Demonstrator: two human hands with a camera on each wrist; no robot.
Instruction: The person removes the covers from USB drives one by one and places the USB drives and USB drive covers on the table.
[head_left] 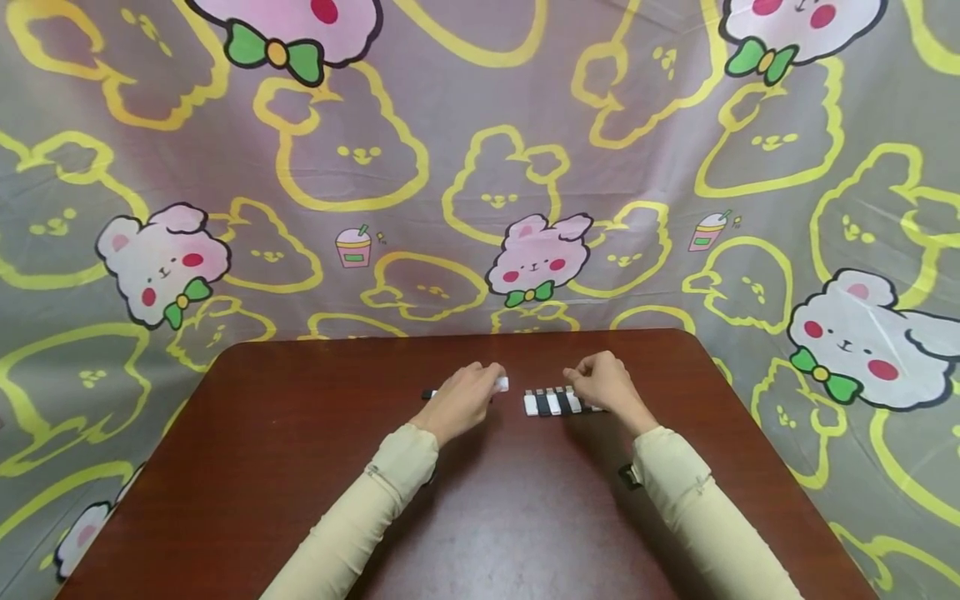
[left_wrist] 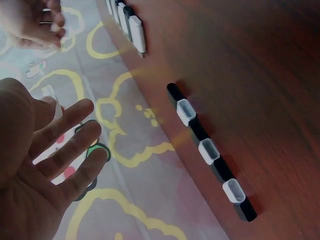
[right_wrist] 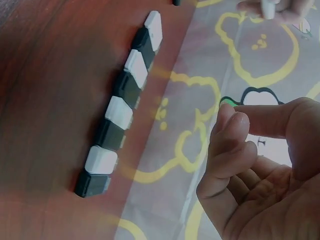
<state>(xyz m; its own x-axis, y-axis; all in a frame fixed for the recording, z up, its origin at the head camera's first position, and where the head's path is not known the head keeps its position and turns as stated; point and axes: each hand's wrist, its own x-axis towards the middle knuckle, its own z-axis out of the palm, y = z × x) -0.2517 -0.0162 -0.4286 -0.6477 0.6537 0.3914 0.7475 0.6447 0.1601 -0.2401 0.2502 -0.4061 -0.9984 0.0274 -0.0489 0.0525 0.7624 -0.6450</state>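
My left hand (head_left: 463, 402) pinches a small white USB stick cap (head_left: 501, 384) between thumb and forefinger, above the table; its other fingers spread in the left wrist view. Below that hand, black and white caps (left_wrist: 209, 150) lie end to end in an alternating line, the white ones showing hollow openings. My right hand (head_left: 603, 385) hovers over the right end of a row of USB sticks (right_wrist: 119, 112). Thumb and fingertips (right_wrist: 239, 124) meet in a curl, with nothing visible between them. These sticks lie side by side, white and black by turns, metal plugs toward the far edge.
The brown wooden table (head_left: 300, 483) ends just beyond both rows. Behind it hangs a grey curtain (head_left: 420, 208) printed with yellow outlines and cartoon animals. A gap of bare tabletop separates the cap line from the sticks.
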